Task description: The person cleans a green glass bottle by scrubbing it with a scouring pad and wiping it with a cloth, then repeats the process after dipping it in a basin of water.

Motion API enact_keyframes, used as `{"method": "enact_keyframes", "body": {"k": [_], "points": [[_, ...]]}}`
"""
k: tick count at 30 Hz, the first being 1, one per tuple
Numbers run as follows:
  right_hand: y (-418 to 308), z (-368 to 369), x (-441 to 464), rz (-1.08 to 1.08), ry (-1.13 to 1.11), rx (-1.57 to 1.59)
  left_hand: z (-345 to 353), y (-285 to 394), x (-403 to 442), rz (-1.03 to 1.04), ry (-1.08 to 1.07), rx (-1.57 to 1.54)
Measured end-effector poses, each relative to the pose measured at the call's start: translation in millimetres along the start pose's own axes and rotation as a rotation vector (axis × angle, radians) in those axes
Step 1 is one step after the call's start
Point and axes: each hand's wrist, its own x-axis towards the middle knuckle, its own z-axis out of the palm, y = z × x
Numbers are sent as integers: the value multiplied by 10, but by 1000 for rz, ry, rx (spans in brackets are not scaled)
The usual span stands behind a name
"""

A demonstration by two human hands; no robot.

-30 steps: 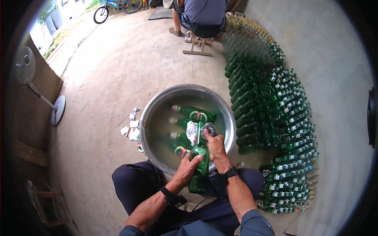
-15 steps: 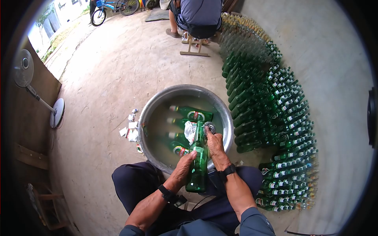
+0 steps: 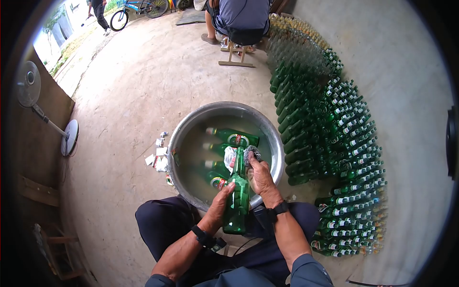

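My left hand (image 3: 221, 204) is closed round the body of a green glass bottle (image 3: 236, 203), whose neck points away from me over the basin. In my right hand (image 3: 261, 176) is a grey steel wool scrubber (image 3: 252, 154), pressed beside the bottle's neck. Beneath them stands a wide metal basin (image 3: 180, 125) of cloudy water. Several green bottles lie in it, among them a labelled bottle (image 3: 233, 137) at the far side. A crumpled white piece (image 3: 230, 158), perhaps a label or bag, shows just left of the held bottle's neck.
Rows of green bottles (image 3: 306, 124) line the wall at right. Scraps of peeled labels (image 3: 161, 160) lie left of the basin. A standing fan (image 3: 71, 137) is at far left. Ahead, a person (image 3: 244, 16) sits on a low stool (image 3: 236, 56); a bicycle (image 3: 138, 9) stands behind.
The bottle and my left hand have shifted slightly left. My right hand has moved the scrubber a little along the neck. At the far left doorway, a walking person has come further into view.
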Motion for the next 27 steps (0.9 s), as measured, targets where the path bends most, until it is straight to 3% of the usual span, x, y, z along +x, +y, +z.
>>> {"method": "enact_keyframes", "body": {"k": [3, 13, 21, 26, 27], "points": [[48, 51, -27, -103, -26, -342, -84, -62, 38, 9, 80, 95], [87, 12, 11, -85, 199, -367, 58, 11, -55, 16, 40, -31], [164, -171, 60, 104, -22, 302, -9, 30, -18, 42, -214, -88], [3, 77, -78, 71, -94, 311, -16, 79, -35, 39, -118, -74], [-9, 106, -106, 31, -110, 140, 4, 79, -35, 39, -118, -74]]}}
